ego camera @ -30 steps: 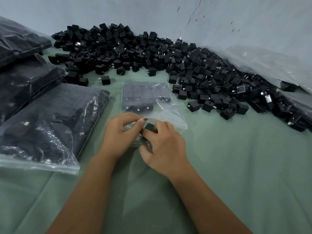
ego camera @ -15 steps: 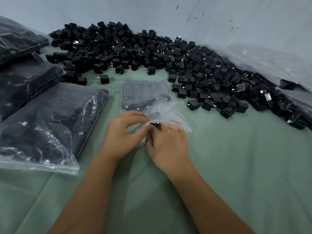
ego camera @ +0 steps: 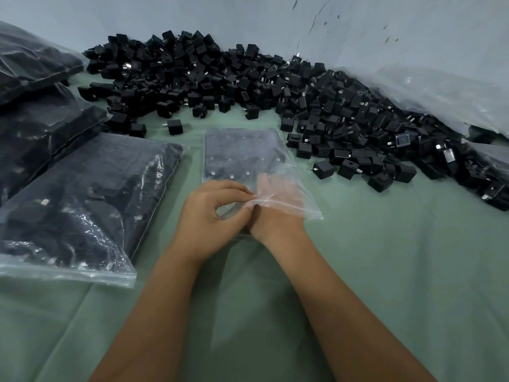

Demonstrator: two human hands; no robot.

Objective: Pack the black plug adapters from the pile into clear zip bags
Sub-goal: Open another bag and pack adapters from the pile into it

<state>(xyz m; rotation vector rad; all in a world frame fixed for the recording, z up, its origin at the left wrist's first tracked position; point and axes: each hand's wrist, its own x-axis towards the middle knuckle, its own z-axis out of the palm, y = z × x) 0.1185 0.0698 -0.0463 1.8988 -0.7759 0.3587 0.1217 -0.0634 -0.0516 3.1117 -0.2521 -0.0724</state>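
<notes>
Spreading along the wall behind the small clear zip bag [ego camera: 248, 161], the pile of black plug adapters [ego camera: 275, 86] is the largest thing in view, heaped loose within arm's reach, probably so that pieces can be drawn toward the bag one after another. Left of the small bag lie several filled zip bags [ego camera: 82, 199], flat and side by side with their mouths toward the person, which suggests finished packs set aside out of the working lane. Under the bag runs the green cloth [ego camera: 385, 271]. The small bag itself lies flat with its mouth toward the person, and rows of adapters show dark through its far half, so it seems partly filled. At that mouth the left hand [ego camera: 209, 213] pinches the upper film between thumb and curled fingers and lifts it, likely to hold the opening wide. The right hand [ego camera: 275, 205] is pushed inside the bag; its fingers [ego camera: 265, 183] lie fairly straight under the film, and whether they carry an adapter cannot be told.
</notes>
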